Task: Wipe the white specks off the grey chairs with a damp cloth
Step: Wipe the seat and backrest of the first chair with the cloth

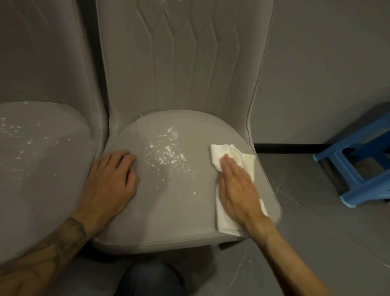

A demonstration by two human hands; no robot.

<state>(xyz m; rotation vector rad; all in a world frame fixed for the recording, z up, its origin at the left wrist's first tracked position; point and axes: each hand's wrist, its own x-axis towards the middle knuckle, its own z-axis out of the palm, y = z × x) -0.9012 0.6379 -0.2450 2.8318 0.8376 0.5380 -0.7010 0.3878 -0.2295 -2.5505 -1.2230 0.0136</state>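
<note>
There are two grey chairs, the middle chair [179, 211] and the left chair [42, 179], and one blue stool [358, 167] stands on the floor at the right. The white specks lie in three patches: one centre patch [166, 155] on the middle seat, one side patch [19, 137] on the left seat, and one small top patch [165, 2] high on the middle backrest. One white cloth [223, 153] is in view, with two hands, the left hand [109, 181] and the right hand [236, 190], and one knee [150, 278] at the bottom edge.

Cropped and covered
The left chair [42, 169] and blue stool [363, 135] run off the frame edges; the right hand [236, 190] hides the middle of the cloth [226, 151].
</note>
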